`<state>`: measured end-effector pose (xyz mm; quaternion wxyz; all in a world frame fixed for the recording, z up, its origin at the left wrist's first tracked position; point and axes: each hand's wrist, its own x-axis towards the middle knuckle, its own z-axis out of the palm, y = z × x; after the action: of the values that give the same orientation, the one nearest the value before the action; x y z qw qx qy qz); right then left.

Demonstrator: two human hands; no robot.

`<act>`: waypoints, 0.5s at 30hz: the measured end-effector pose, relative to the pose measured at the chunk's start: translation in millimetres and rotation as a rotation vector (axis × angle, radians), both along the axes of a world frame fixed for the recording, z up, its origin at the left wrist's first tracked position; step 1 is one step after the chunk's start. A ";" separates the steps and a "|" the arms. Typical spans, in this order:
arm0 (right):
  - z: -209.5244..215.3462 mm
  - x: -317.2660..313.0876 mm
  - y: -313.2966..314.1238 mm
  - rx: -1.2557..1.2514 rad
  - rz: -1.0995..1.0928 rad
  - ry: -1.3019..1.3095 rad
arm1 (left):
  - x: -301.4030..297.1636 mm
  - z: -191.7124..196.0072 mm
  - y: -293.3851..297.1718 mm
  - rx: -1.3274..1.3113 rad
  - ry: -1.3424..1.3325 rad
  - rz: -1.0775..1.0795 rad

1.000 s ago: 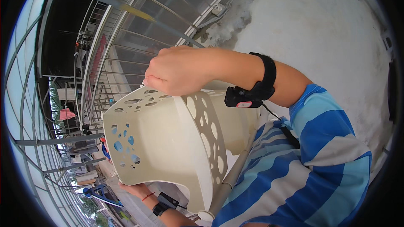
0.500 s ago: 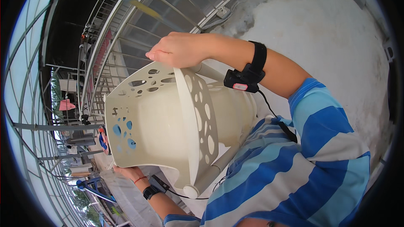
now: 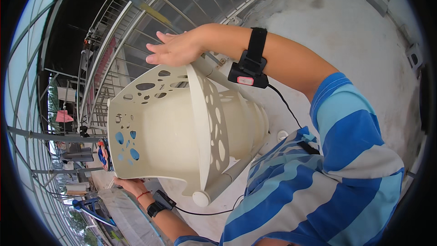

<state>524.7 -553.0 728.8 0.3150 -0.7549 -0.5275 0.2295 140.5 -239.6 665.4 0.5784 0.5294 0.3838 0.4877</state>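
A cream plastic basket rack (image 3: 168, 132), its walls pierced with rounded holes, is tilted before me. A second cream tier (image 3: 243, 120) shows behind the front basket. Pale round tubes run along the sides; one tube (image 3: 225, 182) ends in a round cap at the bottom. My left hand (image 3: 131, 186) grips the basket's lower left corner, with some fingers hidden beneath it. Over the upper corner, my right hand (image 3: 175, 50) is open with fingers spread, its palm side against or just above the rim; contact is hard to make out.
Metal railing (image 3: 191, 0) runs across the upper left beside a grey panel. Pale concrete floor (image 3: 327, 41) spreads to the right. A blue metal frame (image 3: 93, 209) and a pink cloth (image 3: 63, 116) are at far left. Black cables (image 3: 284, 102) hang from straps on my arms.
The basket rack has shifted slightly left in view. My right hand has lifted its fingers from the rim and spread them; my left hand keeps its hold on the lower corner.
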 end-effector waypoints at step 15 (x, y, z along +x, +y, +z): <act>9.1 -179.6 -56.3 0.337 0.204 -0.536 | 5.5 -12.5 21.8 0.088 -0.077 0.014</act>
<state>345.1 -609.3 737.8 0.2608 -0.6691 -0.6949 -0.0373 146.0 -217.8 652.9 0.5654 0.5326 0.3430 0.5282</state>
